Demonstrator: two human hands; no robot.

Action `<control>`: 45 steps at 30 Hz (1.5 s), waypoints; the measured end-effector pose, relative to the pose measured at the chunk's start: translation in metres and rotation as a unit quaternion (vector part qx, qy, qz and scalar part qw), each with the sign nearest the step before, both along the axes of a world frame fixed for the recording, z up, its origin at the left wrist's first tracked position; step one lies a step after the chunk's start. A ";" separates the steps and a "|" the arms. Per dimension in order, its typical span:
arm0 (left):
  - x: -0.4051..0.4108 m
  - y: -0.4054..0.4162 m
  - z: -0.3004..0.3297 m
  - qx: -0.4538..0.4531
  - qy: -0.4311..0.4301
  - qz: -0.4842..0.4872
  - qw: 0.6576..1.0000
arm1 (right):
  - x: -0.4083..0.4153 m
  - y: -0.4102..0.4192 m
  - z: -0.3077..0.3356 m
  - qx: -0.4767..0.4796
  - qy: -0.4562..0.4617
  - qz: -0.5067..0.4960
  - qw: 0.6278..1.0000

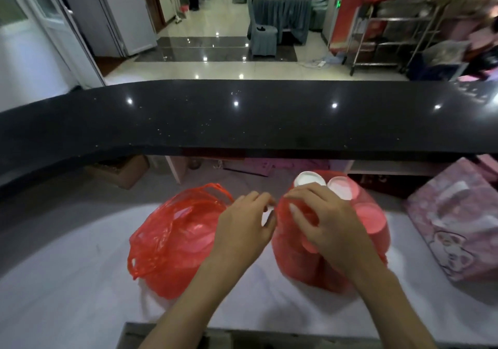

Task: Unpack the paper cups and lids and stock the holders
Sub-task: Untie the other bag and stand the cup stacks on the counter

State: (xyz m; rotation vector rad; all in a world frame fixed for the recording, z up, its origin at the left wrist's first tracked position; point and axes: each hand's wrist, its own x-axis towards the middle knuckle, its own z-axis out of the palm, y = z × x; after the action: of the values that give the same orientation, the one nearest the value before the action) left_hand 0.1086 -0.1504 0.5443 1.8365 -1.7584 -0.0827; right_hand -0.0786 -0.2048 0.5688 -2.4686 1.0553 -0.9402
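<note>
Two red plastic bags stand on the white counter point(67, 294). The left bag point(172, 243) lies open and crumpled, with flat pale lids showing through it. The right bag point(331, 265) is packed with stacks of paper cups; white cup ends point(310, 179) stick out at its top. My left hand point(244, 227) pinches the right bag's edge on its left side. My right hand point(326, 219) grips the plastic at the top of the same bag, fingers curled into it. No cup holder is in view.
A raised black countertop point(242, 122) runs across behind the bags. A pink printed gift bag point(458, 224) stands at the right. Boxes and pink items sit on a shelf under the black top. Beyond lies a tiled hall with a draped table and metal rack.
</note>
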 end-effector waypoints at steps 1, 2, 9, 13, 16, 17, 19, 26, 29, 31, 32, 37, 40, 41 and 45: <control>-0.012 -0.008 0.006 -0.010 0.021 -0.027 0.999 | -0.008 -0.005 0.002 -0.010 -0.015 -0.014 1.000; -0.023 -0.015 0.011 -0.016 0.039 -0.059 0.997 | -0.016 -0.010 0.003 -0.019 -0.031 -0.030 0.999; -0.079 -0.045 -0.005 -0.015 0.072 -0.164 0.984 | -0.066 -0.032 -0.010 0.001 -0.069 -0.113 0.991; -0.093 -0.050 -0.025 -0.036 0.106 -0.097 0.989 | -0.082 -0.038 -0.016 0.041 -0.029 -0.114 0.992; -0.094 -0.050 -0.028 -0.027 0.213 -0.090 0.973 | -0.084 -0.041 -0.015 0.059 -0.021 -0.104 0.993; -0.093 -0.050 -0.027 -0.022 0.255 -0.100 0.961 | -0.085 -0.042 -0.016 0.057 -0.018 -0.094 0.994; -0.093 -0.049 -0.025 -0.021 0.316 -0.108 0.943 | -0.086 -0.045 -0.018 0.051 -0.016 -0.063 0.997; -0.089 -0.048 -0.027 -0.064 0.333 -0.117 0.934 | -0.091 -0.045 -0.023 0.051 -0.007 -0.041 0.998; -0.091 -0.050 -0.029 -0.106 0.292 -0.103 0.945 | -0.088 -0.048 -0.025 0.032 -0.010 -0.047 0.998; -0.094 -0.052 -0.031 -0.127 0.272 -0.091 0.950 | -0.085 -0.049 -0.028 0.011 -0.007 -0.056 0.998; -0.095 -0.053 -0.032 -0.132 0.264 -0.091 0.951 | -0.084 -0.050 -0.029 0.001 -0.006 -0.062 0.998; -0.100 -0.050 -0.037 -0.176 0.194 -0.084 0.962 | -0.080 -0.049 -0.031 -0.017 -0.026 -0.076 0.997; -0.100 -0.048 -0.038 -0.215 0.148 -0.099 0.960 | -0.080 -0.050 -0.033 -0.012 -0.036 -0.067 0.997; -0.100 -0.048 -0.037 -0.222 0.137 -0.105 0.960 | -0.081 -0.051 -0.033 -0.009 -0.041 -0.061 0.997; -0.103 -0.050 -0.034 -0.210 0.116 -0.092 0.966 | -0.086 -0.055 -0.034 0.007 -0.065 -0.038 0.997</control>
State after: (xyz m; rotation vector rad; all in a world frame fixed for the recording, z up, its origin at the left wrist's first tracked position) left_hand 0.0059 -0.2009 0.5102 1.3055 -1.6276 0.0041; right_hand -0.1645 -0.2594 0.5353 -2.3356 1.1157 -1.0957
